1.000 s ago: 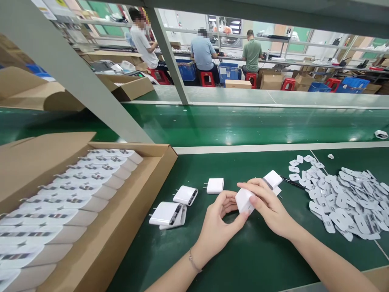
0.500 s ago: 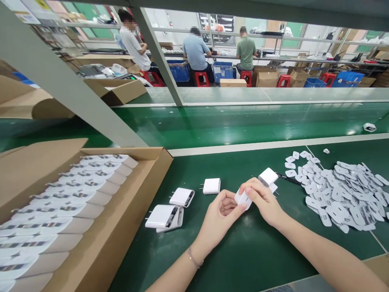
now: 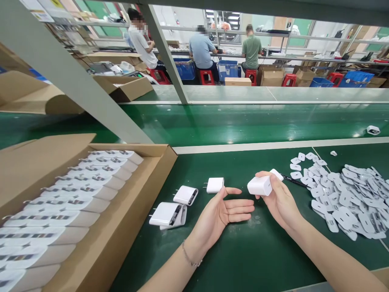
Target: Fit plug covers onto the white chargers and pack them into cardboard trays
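A white plug-in charger (image 3: 259, 186) is pinched in my right hand (image 3: 281, 199), its smooth faces turned to me. My left hand (image 3: 220, 213) holds nothing; its palm is up and its fingers stretch toward the charger without touching it. Just beyond the left hand lies a white charger with prongs (image 3: 215, 185). To its left sit a charger with an open end (image 3: 185, 195) and another open-ended charger (image 3: 165, 214) resting on one more. Another white charger (image 3: 276, 175) shows partly behind my right hand.
On the right is a heap of white flat end caps (image 3: 349, 202), with a black pen-like tool (image 3: 294, 181) beside it. An open cardboard box (image 3: 146, 194) holds rows of chargers at left. A slanted grey post (image 3: 100, 93) crosses the left side. Several people sit at a far bench.
My left hand has let go of the charger and opened. My right hand has turned the charger and drawn it away to the right. The view has shifted slightly.
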The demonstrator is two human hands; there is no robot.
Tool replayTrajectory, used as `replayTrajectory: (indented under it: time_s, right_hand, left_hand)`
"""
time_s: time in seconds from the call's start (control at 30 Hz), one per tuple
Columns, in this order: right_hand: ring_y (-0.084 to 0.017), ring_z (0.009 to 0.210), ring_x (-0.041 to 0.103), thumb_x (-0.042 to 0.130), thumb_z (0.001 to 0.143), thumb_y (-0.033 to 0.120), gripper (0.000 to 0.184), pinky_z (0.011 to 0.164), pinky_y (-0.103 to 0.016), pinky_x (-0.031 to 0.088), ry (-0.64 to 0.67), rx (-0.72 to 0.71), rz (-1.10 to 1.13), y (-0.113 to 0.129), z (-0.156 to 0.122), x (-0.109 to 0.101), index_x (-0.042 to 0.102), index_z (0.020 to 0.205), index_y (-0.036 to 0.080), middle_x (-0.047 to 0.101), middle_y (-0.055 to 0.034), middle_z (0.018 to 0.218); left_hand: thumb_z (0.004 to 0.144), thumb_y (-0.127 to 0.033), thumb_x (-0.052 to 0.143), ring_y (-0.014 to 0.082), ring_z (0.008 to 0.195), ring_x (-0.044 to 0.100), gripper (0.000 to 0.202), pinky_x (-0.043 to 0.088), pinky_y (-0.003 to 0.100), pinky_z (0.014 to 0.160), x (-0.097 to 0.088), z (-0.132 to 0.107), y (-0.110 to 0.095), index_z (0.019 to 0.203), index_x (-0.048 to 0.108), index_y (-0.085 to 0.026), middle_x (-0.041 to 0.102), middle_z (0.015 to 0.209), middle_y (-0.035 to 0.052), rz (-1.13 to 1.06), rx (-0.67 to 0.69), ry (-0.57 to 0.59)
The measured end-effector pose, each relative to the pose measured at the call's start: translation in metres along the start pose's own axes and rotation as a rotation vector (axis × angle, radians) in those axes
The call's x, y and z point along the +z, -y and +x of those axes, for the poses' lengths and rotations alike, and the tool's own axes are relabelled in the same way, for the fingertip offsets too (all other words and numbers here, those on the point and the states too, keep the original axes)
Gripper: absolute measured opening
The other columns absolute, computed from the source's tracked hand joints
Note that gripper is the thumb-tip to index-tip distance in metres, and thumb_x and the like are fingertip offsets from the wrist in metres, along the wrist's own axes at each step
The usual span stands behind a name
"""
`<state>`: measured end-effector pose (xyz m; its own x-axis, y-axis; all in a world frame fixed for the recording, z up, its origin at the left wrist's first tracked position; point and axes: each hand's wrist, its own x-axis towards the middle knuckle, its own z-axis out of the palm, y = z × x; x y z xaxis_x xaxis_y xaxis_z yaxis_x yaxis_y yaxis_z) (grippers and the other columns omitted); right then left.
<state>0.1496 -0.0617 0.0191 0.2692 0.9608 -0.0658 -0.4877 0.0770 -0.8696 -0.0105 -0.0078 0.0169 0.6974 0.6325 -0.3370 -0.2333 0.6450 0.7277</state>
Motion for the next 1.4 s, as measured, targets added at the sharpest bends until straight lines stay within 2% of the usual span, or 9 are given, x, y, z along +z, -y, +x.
replayTrajectory:
  time_s: [0.2, 0.37, 0.47, 0.57, 0.67, 0.87, 1.03, 1.17, 1.4]
  right_hand:
    - [-0.012, 0.073, 0.052, 0.053, 0.085, 0.048, 0.031, 0.067, -0.023, 0.045, -0.004, 0.025, -0.003, -0.001, 0.002, -0.002, 0.068, 0.091, 0.022, 0.059, -0.0026, 0.086]
    - [-0.014, 0.074, 0.052, 0.052, 0.085, 0.049, 0.032, 0.067, -0.025, 0.047, -0.014, 0.035, -0.049, 0.003, 0.000, -0.001, 0.068, 0.092, 0.021, 0.058, -0.0037, 0.088]
    - [-0.015, 0.077, 0.053, 0.052, 0.084, 0.050, 0.033, 0.066, -0.027, 0.048, -0.014, 0.031, -0.085, 0.007, -0.003, -0.001, 0.068, 0.092, 0.022, 0.057, -0.0048, 0.091]
    - [-0.017, 0.078, 0.053, 0.050, 0.085, 0.051, 0.034, 0.066, -0.028, 0.050, -0.010, 0.029, -0.127, 0.008, -0.005, -0.002, 0.068, 0.092, 0.023, 0.057, -0.0052, 0.093]
    - [-0.016, 0.077, 0.053, 0.048, 0.086, 0.050, 0.033, 0.066, -0.028, 0.050, -0.002, 0.034, -0.163, 0.007, -0.005, -0.003, 0.067, 0.093, 0.025, 0.057, -0.0050, 0.096]
    - [-0.015, 0.078, 0.054, 0.045, 0.088, 0.050, 0.033, 0.068, -0.025, 0.049, 0.028, 0.037, -0.189, 0.005, -0.006, -0.004, 0.068, 0.093, 0.027, 0.056, -0.0040, 0.095]
    - [-0.017, 0.078, 0.054, 0.044, 0.088, 0.051, 0.033, 0.068, -0.029, 0.049, 0.016, 0.019, -0.231, 0.005, -0.006, -0.004, 0.067, 0.094, 0.028, 0.057, -0.0048, 0.094]
    - [-0.020, 0.081, 0.054, 0.043, 0.087, 0.052, 0.035, 0.068, -0.032, 0.050, -0.001, 0.027, -0.269, 0.004, -0.006, -0.004, 0.066, 0.094, 0.027, 0.056, -0.0064, 0.094]
    - [-0.020, 0.082, 0.054, 0.043, 0.088, 0.052, 0.034, 0.067, -0.031, 0.050, -0.002, 0.011, -0.276, 0.005, -0.006, -0.004, 0.065, 0.095, 0.027, 0.057, -0.0062, 0.094]
  left_hand:
    - [0.095, -0.038, 0.029, 0.0278, 0.085, 0.070, 0.035, 0.056, 0.037, 0.074, -0.002, -0.002, -0.003, 0.097, 0.052, -0.012, 0.072, 0.093, 0.0208, -0.006, 0.015, 0.012]
    - [0.092, -0.042, 0.038, 0.0278, 0.086, 0.069, 0.034, 0.057, 0.036, 0.074, -0.002, -0.007, -0.005, 0.098, 0.053, -0.012, 0.072, 0.094, 0.0200, -0.005, 0.030, 0.046]
    - [0.085, -0.032, 0.058, 0.0245, 0.086, 0.070, 0.021, 0.058, 0.031, 0.072, 0.000, -0.010, -0.004, 0.095, 0.055, -0.014, 0.073, 0.093, 0.0139, 0.022, 0.062, 0.048]
    - [0.074, -0.016, 0.072, 0.0198, 0.078, 0.071, 0.022, 0.059, 0.024, 0.066, -0.001, -0.012, -0.002, 0.090, 0.056, -0.017, 0.076, 0.081, 0.0053, 0.059, 0.128, 0.015]
    - [0.074, -0.015, 0.072, 0.0177, 0.072, 0.072, 0.019, 0.059, 0.021, 0.063, -0.003, -0.013, 0.001, 0.085, 0.057, -0.017, 0.076, 0.075, 0.0029, 0.080, 0.188, -0.004]
    - [0.076, -0.017, 0.070, 0.0190, 0.076, 0.071, 0.016, 0.059, 0.023, 0.068, -0.004, -0.014, 0.002, 0.085, 0.057, -0.017, 0.076, 0.082, 0.0043, 0.058, 0.230, -0.020]
    - [0.072, -0.017, 0.073, 0.0165, 0.064, 0.071, 0.017, 0.059, 0.020, 0.058, -0.001, -0.012, -0.001, 0.079, 0.057, -0.016, 0.074, 0.067, 0.0015, 0.087, 0.238, -0.118]
    - [0.070, -0.023, 0.074, 0.0208, 0.074, 0.071, 0.024, 0.060, 0.026, 0.067, 0.001, -0.011, -0.003, 0.083, 0.056, -0.016, 0.075, 0.074, 0.0061, 0.084, 0.220, -0.200]
    - [0.069, -0.027, 0.076, 0.0242, 0.082, 0.071, 0.030, 0.059, 0.033, 0.076, 0.002, -0.010, -0.005, 0.088, 0.055, -0.016, 0.075, 0.083, 0.0080, 0.063, 0.216, -0.219]
